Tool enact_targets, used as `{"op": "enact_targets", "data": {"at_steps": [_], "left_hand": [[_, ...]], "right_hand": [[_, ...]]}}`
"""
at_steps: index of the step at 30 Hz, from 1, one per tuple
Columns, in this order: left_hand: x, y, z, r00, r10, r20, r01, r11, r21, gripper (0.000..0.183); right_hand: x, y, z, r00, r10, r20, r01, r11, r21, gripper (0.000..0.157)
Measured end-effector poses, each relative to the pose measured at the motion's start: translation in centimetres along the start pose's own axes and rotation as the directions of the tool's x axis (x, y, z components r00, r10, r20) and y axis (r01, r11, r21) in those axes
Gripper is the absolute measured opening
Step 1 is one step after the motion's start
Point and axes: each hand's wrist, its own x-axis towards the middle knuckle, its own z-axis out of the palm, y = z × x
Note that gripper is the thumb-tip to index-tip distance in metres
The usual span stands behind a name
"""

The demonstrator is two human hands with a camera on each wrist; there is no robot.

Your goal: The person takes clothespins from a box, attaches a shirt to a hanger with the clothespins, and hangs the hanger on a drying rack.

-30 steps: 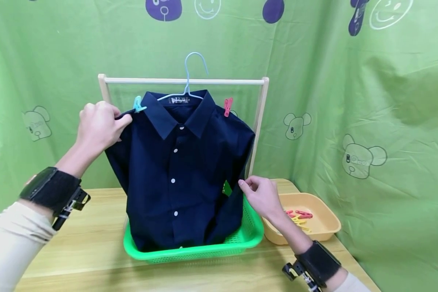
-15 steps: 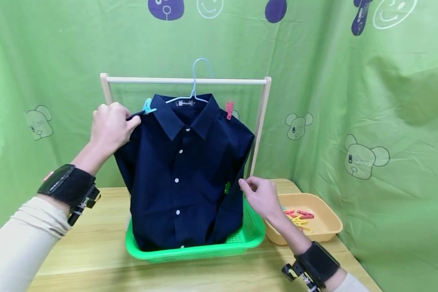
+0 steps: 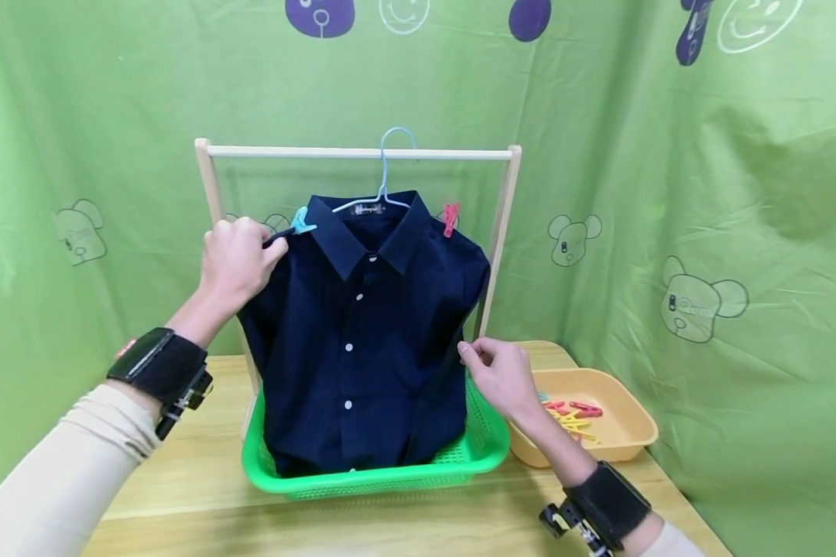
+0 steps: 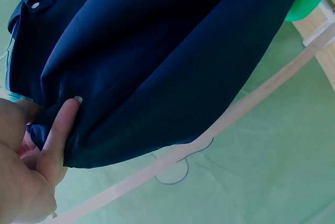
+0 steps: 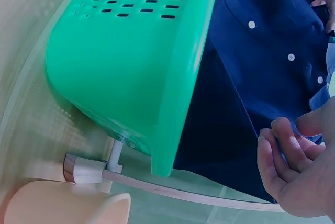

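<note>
My left hand (image 3: 237,259) pinches the shoulder of a dark navy button-up shirt (image 3: 397,325) between thumb and fingers. A light blue wire hanger (image 3: 383,174) runs inside the shirt's collar; its hook arches over the white rail (image 3: 286,152), the tip passing behind it. A light blue clothespin (image 3: 303,221) and a red clothespin (image 3: 450,220) grip the two shoulders. Beside the sleeve at the right, my right hand (image 3: 501,379) has loosely bent fingers, and in the right wrist view no cloth shows between them. The shirt's lower part sits inside a green basket (image 3: 390,476).
A wooden-post rack (image 3: 499,240) stands behind the basket on the wooden table (image 3: 181,472). At the right, a tan tray (image 3: 627,425) holds several red and yellow clothespins (image 3: 585,410). Green curtains (image 3: 669,193) close off the back and right.
My left hand has moved right and down with the shirt and hanger. The hook, first standing above and in front of the rail, is now lower with its tip behind it. My right hand barely moves.
</note>
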Motion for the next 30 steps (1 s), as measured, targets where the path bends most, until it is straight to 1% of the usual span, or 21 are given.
{"op": "enact_targets", "data": {"at_steps": [5,11,14,18,20,25,30], "left_hand": [[-0.5,0.2,0.9,1.000,-0.013,0.005,0.014,1.000,-0.011,0.047],[-1.0,0.2,1.5,1.000,-0.024,0.019,0.024,1.000,-0.010,0.047],[-1.1,0.3,1.7,0.997,-0.044,0.058,0.045,0.999,-0.017,0.048],[-1.3,0.3,1.9,0.990,-0.063,0.129,0.066,0.998,-0.016,0.049],[-1.3,0.3,1.9,0.986,-0.068,0.151,0.071,0.997,-0.012,0.048],[-1.4,0.3,1.9,0.983,-0.076,0.167,0.080,0.997,-0.013,0.047],[-1.5,0.1,1.9,0.982,-0.066,0.175,0.070,0.997,-0.015,0.045]], "right_hand": [[0.0,0.0,0.1,1.000,0.001,0.005,-0.001,1.000,0.003,0.028],[0.1,0.0,0.2,1.000,0.009,0.004,-0.009,1.000,0.002,0.029],[0.1,0.2,0.2,1.000,0.011,0.001,-0.011,1.000,-0.009,0.029],[0.1,0.3,0.2,1.000,0.002,-0.001,-0.002,1.000,-0.022,0.030],[0.2,0.3,0.1,1.000,-0.001,0.001,0.001,1.000,-0.024,0.031],[0.2,0.2,0.1,1.000,0.005,0.007,-0.005,1.000,-0.023,0.031],[0.0,0.2,0.2,1.000,0.010,0.016,-0.010,1.000,-0.021,0.030]]}}
